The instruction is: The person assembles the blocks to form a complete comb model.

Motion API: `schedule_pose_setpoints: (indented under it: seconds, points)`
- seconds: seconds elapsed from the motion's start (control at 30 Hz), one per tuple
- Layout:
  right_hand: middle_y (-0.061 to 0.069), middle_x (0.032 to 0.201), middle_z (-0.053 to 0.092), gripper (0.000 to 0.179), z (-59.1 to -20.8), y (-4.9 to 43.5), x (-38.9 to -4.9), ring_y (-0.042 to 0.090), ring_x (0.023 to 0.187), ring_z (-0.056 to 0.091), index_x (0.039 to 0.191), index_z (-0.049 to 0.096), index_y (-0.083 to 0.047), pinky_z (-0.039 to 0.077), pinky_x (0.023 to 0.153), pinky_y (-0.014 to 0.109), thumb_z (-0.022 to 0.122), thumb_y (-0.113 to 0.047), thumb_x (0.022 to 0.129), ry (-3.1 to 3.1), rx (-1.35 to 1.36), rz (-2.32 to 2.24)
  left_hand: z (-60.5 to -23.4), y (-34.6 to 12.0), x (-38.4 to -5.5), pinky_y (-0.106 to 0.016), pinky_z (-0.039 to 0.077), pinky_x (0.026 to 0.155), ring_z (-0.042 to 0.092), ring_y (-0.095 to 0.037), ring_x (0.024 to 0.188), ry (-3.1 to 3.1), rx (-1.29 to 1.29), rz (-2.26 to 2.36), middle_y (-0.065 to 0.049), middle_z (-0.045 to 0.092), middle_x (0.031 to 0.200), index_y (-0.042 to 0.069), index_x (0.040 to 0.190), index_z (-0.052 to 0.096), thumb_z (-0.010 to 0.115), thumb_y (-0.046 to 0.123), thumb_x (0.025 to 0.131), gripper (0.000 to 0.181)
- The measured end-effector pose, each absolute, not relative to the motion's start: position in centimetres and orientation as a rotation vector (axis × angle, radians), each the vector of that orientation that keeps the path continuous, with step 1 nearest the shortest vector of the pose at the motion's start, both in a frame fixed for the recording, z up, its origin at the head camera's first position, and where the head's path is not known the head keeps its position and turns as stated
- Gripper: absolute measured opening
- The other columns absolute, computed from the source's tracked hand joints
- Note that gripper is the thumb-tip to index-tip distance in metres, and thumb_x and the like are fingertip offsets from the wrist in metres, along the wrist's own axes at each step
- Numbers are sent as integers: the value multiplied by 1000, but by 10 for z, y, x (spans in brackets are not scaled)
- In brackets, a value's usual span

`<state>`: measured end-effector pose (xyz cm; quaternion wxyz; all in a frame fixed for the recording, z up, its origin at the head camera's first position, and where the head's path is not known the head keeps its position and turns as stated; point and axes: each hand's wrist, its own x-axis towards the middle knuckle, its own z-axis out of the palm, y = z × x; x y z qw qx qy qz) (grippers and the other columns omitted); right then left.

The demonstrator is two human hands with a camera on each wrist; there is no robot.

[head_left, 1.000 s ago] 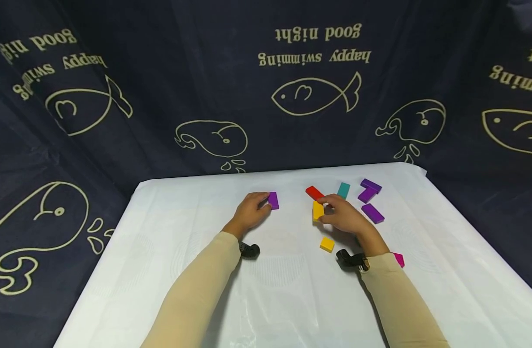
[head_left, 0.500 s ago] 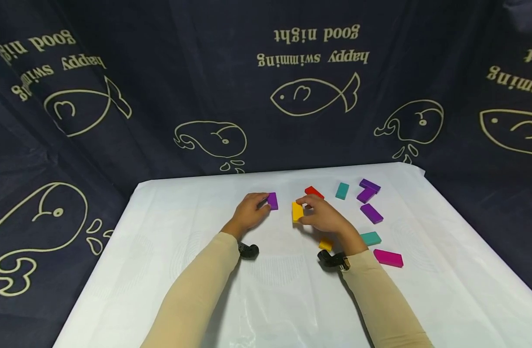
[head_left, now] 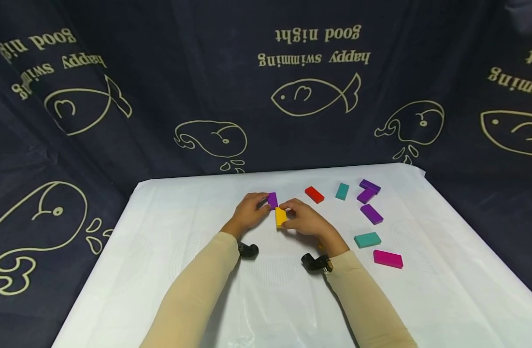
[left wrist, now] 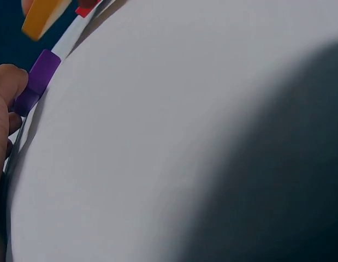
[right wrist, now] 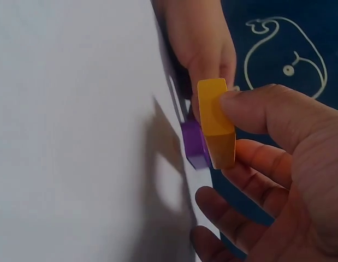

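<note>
Yel blk in R hand

the right fingers pinch a yellow block, a purple block behind it.

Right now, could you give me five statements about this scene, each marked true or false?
1. The right hand holds a yellow block. True.
2. The left hand holds nothing. False: the left hand holds a purple block.
3. The magenta block stands on end. False: the magenta block lies flat on the white-covered table.
4. The red block lies nearer the dark cloth than the magenta block does. True.
5. The dark cloth bears whale drawings. True.
</note>
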<state>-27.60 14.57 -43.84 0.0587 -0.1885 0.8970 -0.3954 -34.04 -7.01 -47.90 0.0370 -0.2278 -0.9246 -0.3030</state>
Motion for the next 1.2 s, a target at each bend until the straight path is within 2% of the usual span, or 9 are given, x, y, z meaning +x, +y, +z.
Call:
schedule_pose_setpoints:
  seconds: [0.27, 0.53, 0.83, 1.03, 1.2]
  points:
    - [11, 128, 58, 51, -450, 134, -280, 27, 117, 55, 130, 62, -3, 40, 108, 43, 78, -13, 83, 2734, -538, -1138, -478, -70, -338, -38, 32, 114, 45, -23, 134, -2824, -706, -953, -7, 58, 139, 10, 139, 58, 60, 30, 97, 47]
    - [12, 131, 57, 55, -449, 132, -282, 27, 119, 53, 133, 61, -7, 40, 108, 43, 80, -15, 82, 2737, -499, -1060, -480, -70, -340, -38, 32, 114, 45, -24, 134, -2819, -725, -935, -7, 58, 139, 10, 139, 58, 59, 30, 97, 47]
    - [12, 131, 60, 46, -451, 133, -284, 28, 122, 54, 128, 62, -7, 38, 110, 44, 76, -13, 84, 2712, -480, -1126, -479, -71, -340, -39, 31, 115, 44, -25, 135, -2834, -722, -930, -9, 56, 141, 10, 141, 56, 59, 30, 98, 48]
    - [12, 134, 60, 46, -448, 128, -283, 29, 127, 51, 129, 63, -7, 35, 112, 45, 76, -13, 85, 2729, -439, -1131, -478, -72, -339, -40, 30, 116, 43, -24, 136, -2839, -726, -943, -8, 55, 142, 12, 141, 57, 57, 30, 99, 45]
    - [11, 132, 61, 46, -448, 126, -284, 28, 125, 53, 129, 64, -8, 36, 111, 45, 77, -14, 85, 2752, -405, -1121, -478, -72, -339, -41, 32, 115, 44, -25, 135, -2820, -734, -961, -8, 57, 140, 12, 139, 59, 58, 29, 98, 44]
